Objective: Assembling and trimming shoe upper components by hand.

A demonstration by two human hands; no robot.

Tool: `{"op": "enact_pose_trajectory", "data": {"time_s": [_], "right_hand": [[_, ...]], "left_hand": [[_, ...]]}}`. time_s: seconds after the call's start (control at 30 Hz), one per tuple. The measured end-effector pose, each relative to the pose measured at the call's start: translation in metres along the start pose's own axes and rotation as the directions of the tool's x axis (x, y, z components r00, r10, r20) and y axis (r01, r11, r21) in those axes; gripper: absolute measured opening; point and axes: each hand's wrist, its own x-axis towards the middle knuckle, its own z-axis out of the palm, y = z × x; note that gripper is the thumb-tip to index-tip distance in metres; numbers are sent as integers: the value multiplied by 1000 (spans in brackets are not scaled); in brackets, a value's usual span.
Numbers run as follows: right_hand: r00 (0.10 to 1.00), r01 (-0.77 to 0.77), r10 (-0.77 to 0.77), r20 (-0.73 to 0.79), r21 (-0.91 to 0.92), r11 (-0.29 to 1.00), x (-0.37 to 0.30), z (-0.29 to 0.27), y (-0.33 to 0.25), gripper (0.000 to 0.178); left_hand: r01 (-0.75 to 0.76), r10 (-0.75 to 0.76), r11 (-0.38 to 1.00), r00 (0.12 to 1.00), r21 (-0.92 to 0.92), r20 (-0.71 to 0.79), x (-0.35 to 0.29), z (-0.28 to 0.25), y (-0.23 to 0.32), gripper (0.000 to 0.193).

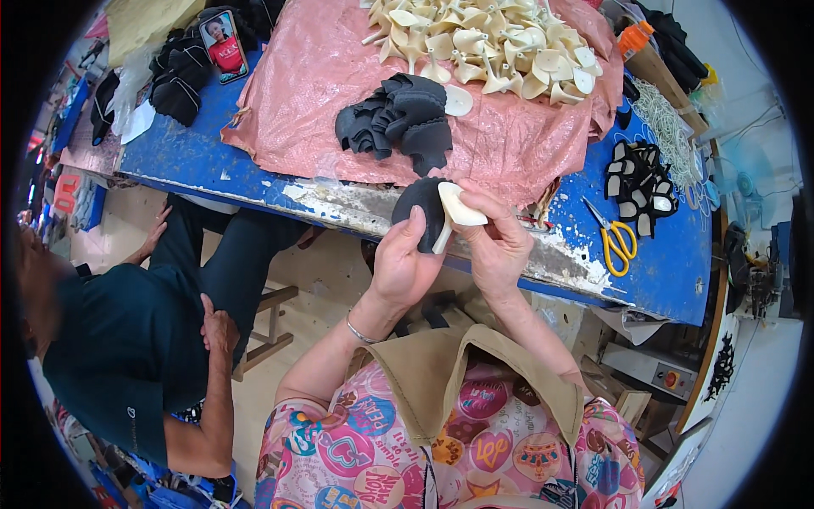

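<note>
Over the front edge of the bench, my left hand [400,261] pinches a rounded black material piece [413,210] with a finely notched edge. Right beside it, a cream plastic shoe heel [463,209] with a thin stem is gripped by my right hand [500,243]. The heel overlaps the right side of the black piece; whether the two are joined I cannot tell. Just beyond my hands lies a heap of similar black pieces [397,123]. Farther back is a big pile of cream shoe heels [500,51], with one loose heel [458,100] at its near side.
A pink woven sheet [292,102] covers part of the blue bench [191,165]. To the right lie yellow-handled scissors [615,239], a bundle of black pieces [640,188] and tangled pale cord [666,123]. A phone [224,47] stands back left. Another person [110,356] sits at my left.
</note>
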Motion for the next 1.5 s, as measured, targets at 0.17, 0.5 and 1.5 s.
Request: {"op": "enact_pose_trajectory", "data": {"time_s": [0.17, 0.5, 1.5], "right_hand": [[999, 48, -49, -11, -111, 993, -2, 0, 0, 23], [998, 55, -57, -15, -146, 988, -4, 0, 1, 24], [911, 412, -323, 257, -517, 750, 7, -4, -4, 29]], "left_hand": [[9, -10, 1000, 1000, -19, -10, -1, 1, 1, 43], [38, -39, 999, 999, -19, -27, -3, -1, 1, 43], [-58, 91, 911, 994, 407, -63, -14, -10, 8, 30]]}}
